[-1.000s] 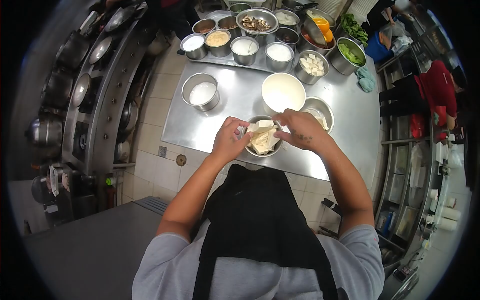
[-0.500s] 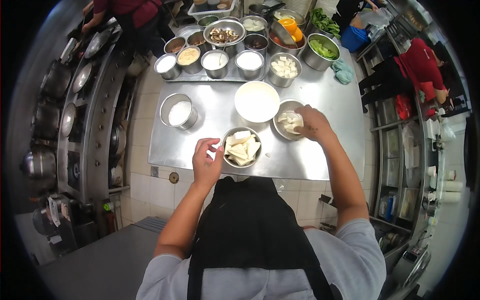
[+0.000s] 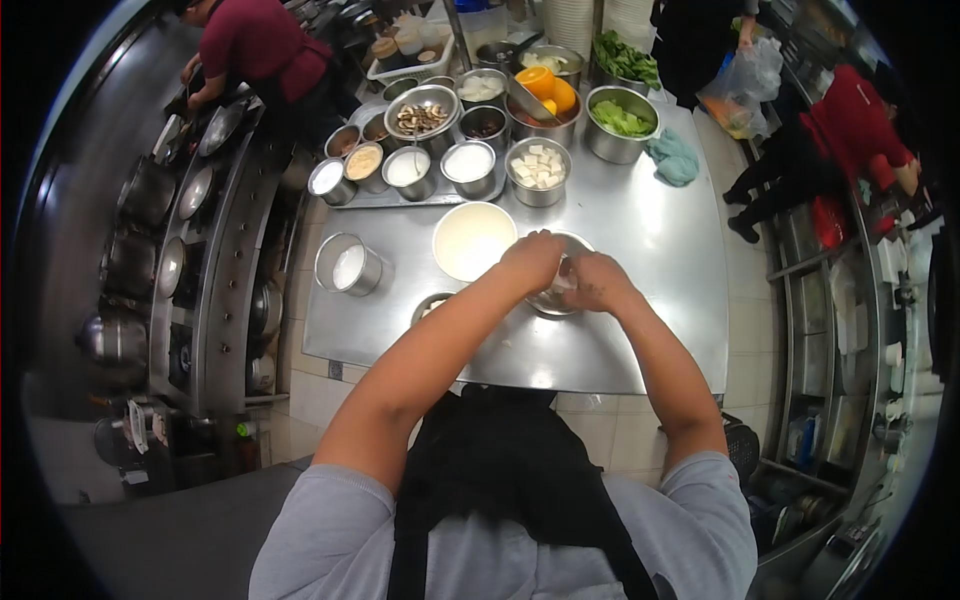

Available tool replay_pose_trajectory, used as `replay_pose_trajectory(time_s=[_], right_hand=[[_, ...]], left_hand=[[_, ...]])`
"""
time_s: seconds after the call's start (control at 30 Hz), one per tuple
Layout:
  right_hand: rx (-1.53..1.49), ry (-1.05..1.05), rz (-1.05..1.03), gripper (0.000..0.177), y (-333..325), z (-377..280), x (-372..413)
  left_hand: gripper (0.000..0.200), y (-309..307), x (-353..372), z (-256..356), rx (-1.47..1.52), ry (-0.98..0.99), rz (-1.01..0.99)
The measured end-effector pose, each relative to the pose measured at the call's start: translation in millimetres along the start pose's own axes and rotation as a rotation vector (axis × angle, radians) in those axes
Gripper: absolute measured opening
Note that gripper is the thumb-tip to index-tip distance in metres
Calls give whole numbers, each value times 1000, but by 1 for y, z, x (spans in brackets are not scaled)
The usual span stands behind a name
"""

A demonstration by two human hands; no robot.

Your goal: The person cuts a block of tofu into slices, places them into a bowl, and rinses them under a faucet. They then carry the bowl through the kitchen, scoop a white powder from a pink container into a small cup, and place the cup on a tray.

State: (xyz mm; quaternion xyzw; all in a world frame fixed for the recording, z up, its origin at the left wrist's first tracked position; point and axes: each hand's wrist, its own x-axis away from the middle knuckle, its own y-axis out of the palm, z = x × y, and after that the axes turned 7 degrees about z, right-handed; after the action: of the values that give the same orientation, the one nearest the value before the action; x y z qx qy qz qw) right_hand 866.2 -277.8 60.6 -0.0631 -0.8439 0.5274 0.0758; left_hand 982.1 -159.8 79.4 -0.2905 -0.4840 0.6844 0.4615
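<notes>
My left hand and my right hand meet over a small metal bowl on the steel table. The fingers of both are bent down into it, pinched close together, and what they hold is hidden. Left of them stands a large cream-coloured bowl, partly behind my left wrist. My left forearm covers most of another metal bowl; only a bit of its rim and pale pieces show.
A steel pot with white contents stands at the left. Along the back are containers of white cubes, lettuce, sliced mushrooms and oranges. A green cloth lies at the right. Co-workers stand on both sides.
My left hand has left the bowl of pale pieces and crossed right to join my right hand over the small metal bowl. The camera view has shifted.
</notes>
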Motion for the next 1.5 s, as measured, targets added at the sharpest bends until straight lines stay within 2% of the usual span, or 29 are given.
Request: replay_pose_trajectory(time_s=[0.03, 0.17, 0.23, 0.27, 0.3, 0.37, 0.57, 0.63, 0.73, 0.77, 0.83, 0.87, 0.9, 0.97, 1.07, 1.1, 1.2, 1.3, 1.33, 1.4, 1.5], right_hand=[[-87, 10, 82, 35, -4, 5, 5], [-347, 104, 128, 35, -17, 39, 13], [-732, 251, 131, 33, -16, 50, 11], [-788, 266, 140, 34, -15, 53, 10], [-790, 261, 133, 34, -17, 50, 11], [-935, 405, 77, 35, -22, 42, 14], [-973, 375, 215, 32, -7, 43, 25], [-1009, 376, 189, 32, -3, 45, 28], [-1068, 389, 211, 30, -7, 33, 36], [-1058, 390, 212, 30, -5, 28, 36], [-1097, 389, 232, 29, -5, 18, 39], [-1110, 405, 227, 28, -4, 12, 39], [-1100, 403, 224, 28, -4, 5, 40], [-1156, 432, 234, 30, 0, -10, 39], [-1250, 384, 220, 33, 2, -42, 42], [-1251, 385, 218, 33, 4, -55, 42], [-1120, 253, 115, 34, 16, -103, 38], [-789, 8, 181, 36, 42, -148, 29], [-783, 7, 182, 36, 45, -166, 28], [-361, -26, 377, 40, 47, -197, 34], [-201, -78, 455, 43, 68, -204, 36]], left_hand=[[40, 5, -3, 0, -62, -27, -50], [40, 33, -8, -2, -163, -127, -176], [34, 44, -7, -1, -230, -103, -112], [30, 49, -6, -2, -250, -104, -90], [27, 50, -4, -1, -269, -107, -67], [24, 52, -3, 0, -250, -131, -50], [20, 42, 8, 13, -207, -110, 109], [21, 35, 16, 17, -170, -110, 181], [29, 17, 34, 19, 148, -202, 249], [29, 14, 41, 15, 156, -200, 254], [29, 10, 48, 3, 406, -284, 245], [32, 8, 50, -5, 492, -333, 165], [32, -1, 56, -8, 501, -333, 171], [34, -17, 71, -14, 1113, -565, 1], [33, -42, 117, -29, 1204, -494, 90], [32, -49, 135, -36, 1218, -449, 149], [32, -40, 185, -73, 831, -464, 472], [31, -31, 210, -93, 664, -543, 527], [27, -32, 215, -91, 555, -532, 541], [26, -23, 218, -89, 568, -508, 570], [22, -15, 227, -91, 533, -436, 615]])
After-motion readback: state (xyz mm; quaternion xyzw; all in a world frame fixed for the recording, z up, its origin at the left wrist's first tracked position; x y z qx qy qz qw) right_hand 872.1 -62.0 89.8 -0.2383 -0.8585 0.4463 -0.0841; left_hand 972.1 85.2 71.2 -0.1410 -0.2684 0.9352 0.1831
